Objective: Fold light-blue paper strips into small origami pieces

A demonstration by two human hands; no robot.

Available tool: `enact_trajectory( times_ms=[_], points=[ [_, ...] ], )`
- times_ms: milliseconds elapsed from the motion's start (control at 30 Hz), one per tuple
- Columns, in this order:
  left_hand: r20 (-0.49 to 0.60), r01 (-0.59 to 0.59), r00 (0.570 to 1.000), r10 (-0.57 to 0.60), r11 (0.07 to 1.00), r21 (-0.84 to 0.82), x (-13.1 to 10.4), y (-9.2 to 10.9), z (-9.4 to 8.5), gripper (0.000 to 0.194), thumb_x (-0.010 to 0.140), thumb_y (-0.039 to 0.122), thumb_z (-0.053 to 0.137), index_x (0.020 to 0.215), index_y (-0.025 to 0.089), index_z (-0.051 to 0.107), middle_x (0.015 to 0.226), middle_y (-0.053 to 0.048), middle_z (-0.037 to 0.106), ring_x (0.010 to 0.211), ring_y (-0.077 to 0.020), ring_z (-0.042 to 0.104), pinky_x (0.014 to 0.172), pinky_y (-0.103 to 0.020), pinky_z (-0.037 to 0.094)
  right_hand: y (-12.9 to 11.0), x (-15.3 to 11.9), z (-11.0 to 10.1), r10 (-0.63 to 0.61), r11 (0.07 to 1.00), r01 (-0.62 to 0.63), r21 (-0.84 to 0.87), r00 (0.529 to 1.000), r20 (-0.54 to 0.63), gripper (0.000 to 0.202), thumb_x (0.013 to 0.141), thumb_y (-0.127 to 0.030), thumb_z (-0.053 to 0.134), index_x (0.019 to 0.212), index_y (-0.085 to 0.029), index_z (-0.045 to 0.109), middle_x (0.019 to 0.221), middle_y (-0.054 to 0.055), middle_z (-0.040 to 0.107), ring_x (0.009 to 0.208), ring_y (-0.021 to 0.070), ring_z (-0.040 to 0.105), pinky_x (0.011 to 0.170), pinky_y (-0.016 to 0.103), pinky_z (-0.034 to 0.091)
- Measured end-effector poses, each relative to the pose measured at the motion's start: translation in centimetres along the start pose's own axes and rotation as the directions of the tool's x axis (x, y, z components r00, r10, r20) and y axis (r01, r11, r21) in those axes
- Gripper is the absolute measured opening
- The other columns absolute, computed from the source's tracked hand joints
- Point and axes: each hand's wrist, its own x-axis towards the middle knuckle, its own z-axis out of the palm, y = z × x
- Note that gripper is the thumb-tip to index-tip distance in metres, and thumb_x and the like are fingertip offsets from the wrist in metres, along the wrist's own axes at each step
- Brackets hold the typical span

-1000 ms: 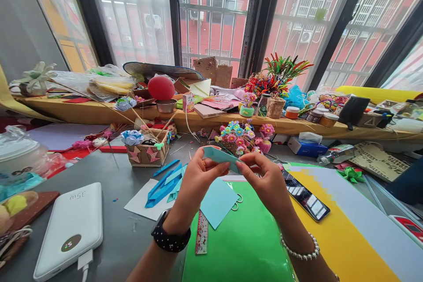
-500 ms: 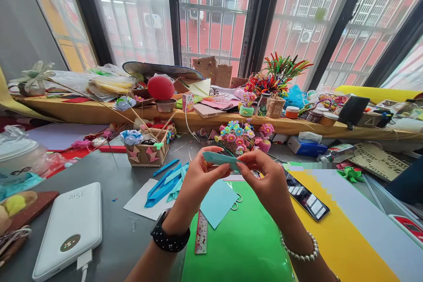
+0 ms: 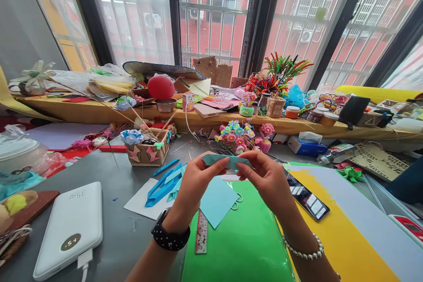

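**Folded teal paper strip held between both hands above the table**

The folded paper strip [image 3: 226, 161] is light teal, long and narrow, lying roughly level with its left end tapering to a point. A crease runs along its length; the upper face catches the light (the underside cannot be seen). It is held in the air, above the far edge of the green sheet [image 3: 244, 242] and in front of the bunch of small paper flowers [image 3: 236, 134].

The left hand [image 3: 194, 180] pinches the strip's left part between thumb and fingers. The right hand [image 3: 267, 178] is closed on the right part, thumb and forefinger together on the paper.

Below the hands, a light blue paper square [image 3: 216, 200] lies flat, overlapping the green sheet, beside a ruler [image 3: 202, 235]. A white power bank [image 3: 71, 227] rests on the grey table [image 3: 125, 233], well to the left.
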Motion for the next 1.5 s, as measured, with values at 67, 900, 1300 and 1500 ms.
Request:
enact_trajectory(
  times_ms=[67, 900, 1300, 1500],
  points=[
    [0.031, 0.011, 0.999, -0.012, 1.0, 0.025, 0.0, 0.4, -0.2, 0.014, 0.062, 0.026, 0.07, 0.065, 0.013, 0.064, 0.063, -0.002, 0.068, 0.06, -0.0123, 0.062, 0.06, -0.021, 0.049, -0.1, 0.0, -0.2, -0.007, 0.999, 0.006, 0.035, 1.0, 0.021, 0.013, 0.072, -0.027, 0.061, 0.08, -0.018, 0.057, 0.065, -0.001, 0.06, 0.058, 0.0125, 0.06, 0.052, 0.024, 0.051],
    [0.356, -0.266, 0.921, 0.157, 0.923, 0.279, -0.3, 1.8, -2.0, 0.036, 0.065, 0.02, 0.067, 0.1, 0.024, 0.062, 0.091, -0.003, 0.066, 0.081, -0.0183, 0.062, 0.071, -0.026, 0.05, -0.6, 0.2, -1.3, 0.107, 0.972, -0.128, 0.195, 0.988, 0.115, 0.01, 0.067, -0.022, 0.065, 0.075, -0.018, 0.068, 0.054, -0.001, 0.062, 0.052, 0.0102, 0.056, 0.05, 0.022, 0.045],
    [0.431, -0.664, 0.747, 0.507, 0.597, 0.449, 0.1, 1.7, -2.3, 0.01, 0.068, 0.014, 0.065, 0.076, 0.018, 0.07, 0.076, -0.003, 0.067, 0.069, -0.0122, 0.061, 0.066, -0.02, 0.047, -0.8, -0.1, -1.1, 0.115, 0.968, -0.146, 0.203, 0.981, 0.156, 0.013, 0.066, -0.023, 0.068, 0.077, -0.018, 0.063, 0.058, -0.003, 0.06, 0.053, 0.0082, 0.054, 0.049, 0.019, 0.045],
    [0.347, -0.566, 0.819, 0.456, 0.739, 0.366, -0.1, 1.6, -1.9, 0.008, 0.067, 0.016, 0.066, 0.074, 0.017, 0.07, 0.075, -0.004, 0.067, 0.071, -0.0139, 0.062, 0.062, -0.021, 0.05, -1.2, -0.3, -0.9, 0.052, 0.991, -0.066, 0.118, 0.991, 0.12, 0.024, 0.063, -0.025, 0.071, 0.084, -0.02, 0.06, 0.071, -0.002, 0.061, 0.059, 0.0097, 0.055, 0.053, 0.021, 0.047]
  ],
)
